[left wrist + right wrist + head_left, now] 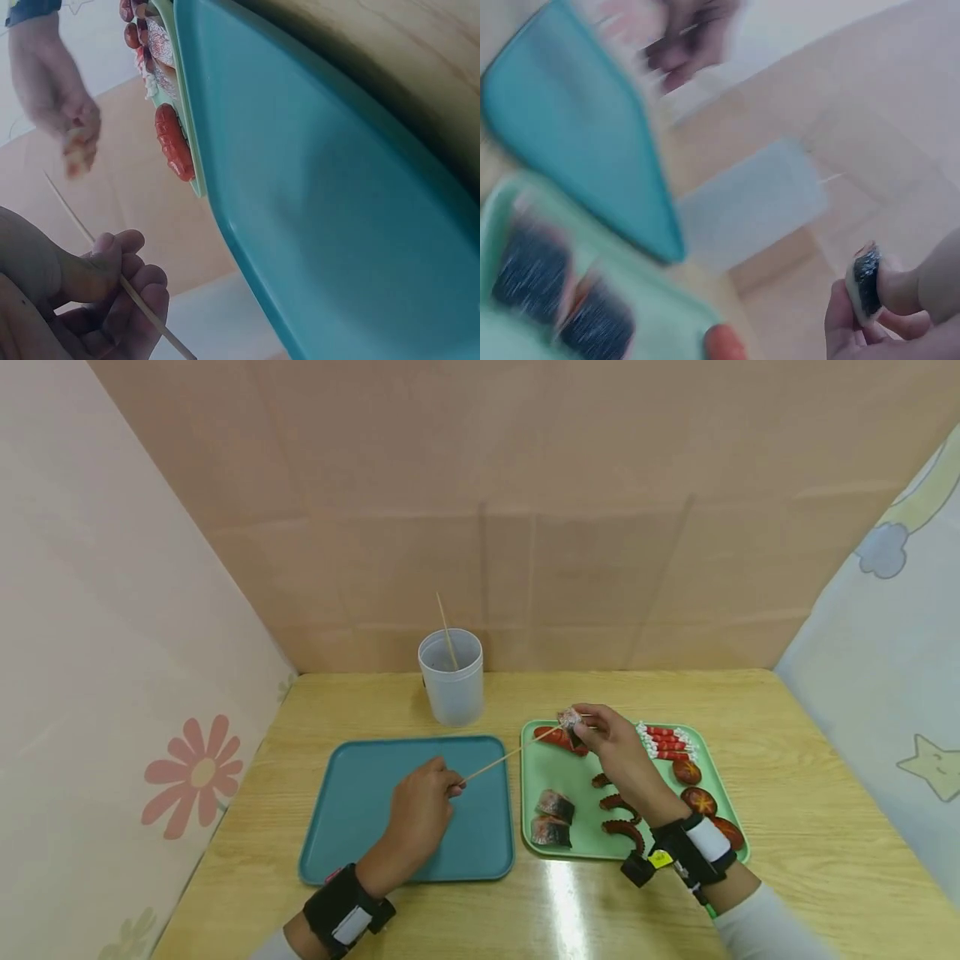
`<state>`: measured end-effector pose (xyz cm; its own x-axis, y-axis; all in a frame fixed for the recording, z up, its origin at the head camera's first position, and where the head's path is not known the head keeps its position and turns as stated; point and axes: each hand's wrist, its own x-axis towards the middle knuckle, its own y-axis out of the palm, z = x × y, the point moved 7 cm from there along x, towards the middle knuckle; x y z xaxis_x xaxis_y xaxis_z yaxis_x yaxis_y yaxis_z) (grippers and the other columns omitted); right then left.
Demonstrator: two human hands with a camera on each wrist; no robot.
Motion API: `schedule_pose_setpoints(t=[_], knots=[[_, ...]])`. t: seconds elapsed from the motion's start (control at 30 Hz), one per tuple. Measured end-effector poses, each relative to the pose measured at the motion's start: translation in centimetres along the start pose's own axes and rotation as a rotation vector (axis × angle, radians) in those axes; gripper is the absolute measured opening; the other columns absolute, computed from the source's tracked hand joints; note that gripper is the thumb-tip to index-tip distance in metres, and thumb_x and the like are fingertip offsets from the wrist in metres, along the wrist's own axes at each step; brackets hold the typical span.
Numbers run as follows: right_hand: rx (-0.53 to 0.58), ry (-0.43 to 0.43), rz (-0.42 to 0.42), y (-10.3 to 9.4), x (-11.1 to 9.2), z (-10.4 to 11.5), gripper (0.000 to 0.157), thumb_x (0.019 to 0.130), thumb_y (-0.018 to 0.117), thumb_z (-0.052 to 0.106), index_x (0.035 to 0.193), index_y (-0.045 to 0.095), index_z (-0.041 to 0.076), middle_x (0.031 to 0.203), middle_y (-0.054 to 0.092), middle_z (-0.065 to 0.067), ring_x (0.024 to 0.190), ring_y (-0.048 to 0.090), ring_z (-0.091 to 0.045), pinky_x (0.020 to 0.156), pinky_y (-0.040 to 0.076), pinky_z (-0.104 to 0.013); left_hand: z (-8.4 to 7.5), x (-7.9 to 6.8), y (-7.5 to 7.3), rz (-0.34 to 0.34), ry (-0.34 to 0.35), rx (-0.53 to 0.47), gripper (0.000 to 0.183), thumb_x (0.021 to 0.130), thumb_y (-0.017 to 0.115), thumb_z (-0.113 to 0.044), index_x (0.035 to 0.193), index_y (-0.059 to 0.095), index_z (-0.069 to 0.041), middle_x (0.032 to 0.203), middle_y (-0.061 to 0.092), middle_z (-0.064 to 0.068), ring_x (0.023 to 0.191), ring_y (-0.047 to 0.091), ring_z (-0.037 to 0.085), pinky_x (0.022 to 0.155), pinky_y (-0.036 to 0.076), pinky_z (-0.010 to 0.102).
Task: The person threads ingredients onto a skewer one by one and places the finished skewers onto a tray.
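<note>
Left hand (420, 806) and right hand (618, 758), each closed in a pinch.
Blue tray (480, 835) lies beneath the left, green tray (546, 775) just beside it, beneath the right; white cup (456, 699) stands behind the blue tray. Thin skewer (501, 762), gripped between left thumb and fingers, slants up toward 1 fish piece (567, 720) pinched by the right fingertips; whether they touch, I cannot tell.

pale wood-grain tabletop (787, 760) | teal tray (356, 802) lies at left | light-green tray (543, 772) sits just beside it | whitish tub (456, 696) stands upright behind
</note>
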<state>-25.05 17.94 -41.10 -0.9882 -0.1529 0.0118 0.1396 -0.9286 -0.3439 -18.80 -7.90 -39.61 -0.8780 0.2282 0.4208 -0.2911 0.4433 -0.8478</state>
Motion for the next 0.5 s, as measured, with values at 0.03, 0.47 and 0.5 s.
schedule_pose_setpoints(t=[0.03,0.47,0.5], knots=[[0.069,0.018,0.01,-0.3,0.1,0.3,0.052,0.1,0.049,0.03,0.145,0.04,0.005,0.138,0.049,-0.02,0.124,0.05,-0.031,0.103,0.042,-0.046,0.0,0.0,0.0,0.0,0.0,0.001,0.015,0.074,0.076,0.002,0.08,0.079,-0.011,0.071,0.055,-0.004,0.065,0.062,0.014,0.048,0.048,0.025],[0.198,0.048,0.066,-0.3,-0.2,1.7,0.057,0.097,0.054,0.031,0.146,0.04,0.005,0.139,0.048,-0.016,0.117,0.054,-0.011,0.096,0.046,-0.024,0.1,-0.1,-0.1,-0.012,0.003,0.004,0.014,0.073,0.077,0.0,0.08,0.079,-0.012,0.069,0.053,-0.005,0.063,0.061,0.014,0.047,0.047,0.024],[0.183,0.041,0.061,-0.4,-0.2,1.8,0.057,0.097,0.056,0.032,0.146,0.041,0.006,0.137,0.05,-0.015,0.116,0.054,-0.012,0.096,0.046,-0.026,0.1,-0.1,-0.1,-0.011,0.002,0.005,0.015,0.073,0.077,0.001,0.08,0.079,-0.012,0.069,0.053,-0.005,0.063,0.061,0.013,0.047,0.047,0.024]])
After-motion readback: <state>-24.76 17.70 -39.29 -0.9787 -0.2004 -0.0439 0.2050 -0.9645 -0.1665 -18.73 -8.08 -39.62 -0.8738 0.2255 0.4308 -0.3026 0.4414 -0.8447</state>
